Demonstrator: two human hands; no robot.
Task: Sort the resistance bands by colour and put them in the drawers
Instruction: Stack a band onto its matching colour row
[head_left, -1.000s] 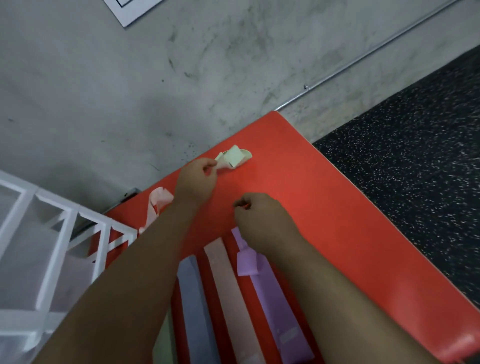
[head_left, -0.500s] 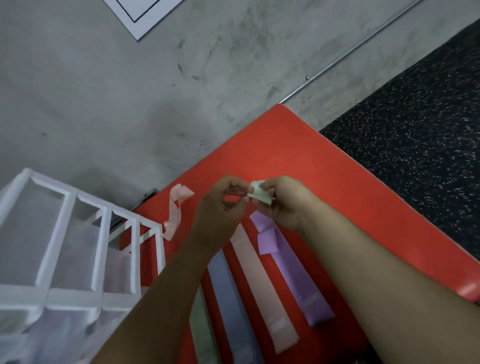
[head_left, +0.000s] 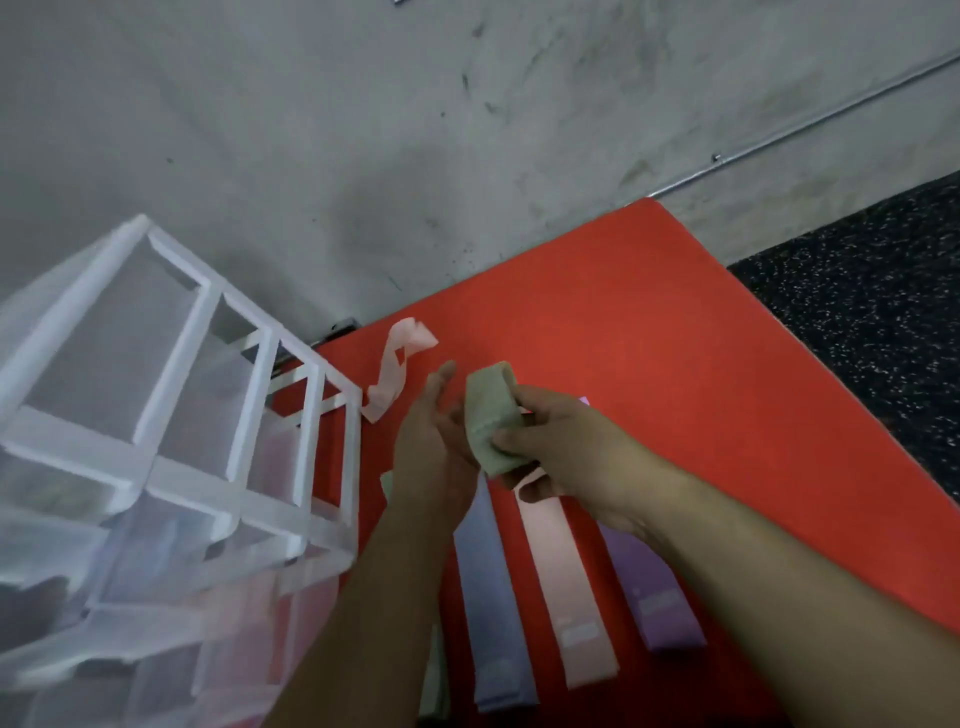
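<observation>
Pinching the crumpled green band (head_left: 488, 410) above the red mat (head_left: 675, 338), the right grip (head_left: 561, 457) should hold firm while the spread left grip (head_left: 431, 447) beside it smooths it flat, ready to join the flat green strip (head_left: 436, 686) near the drawers (head_left: 156, 467).

Right hand (head_left: 569, 457) gripping green band (head_left: 488, 410), left hand (head_left: 434, 447) flat alongside
</observation>
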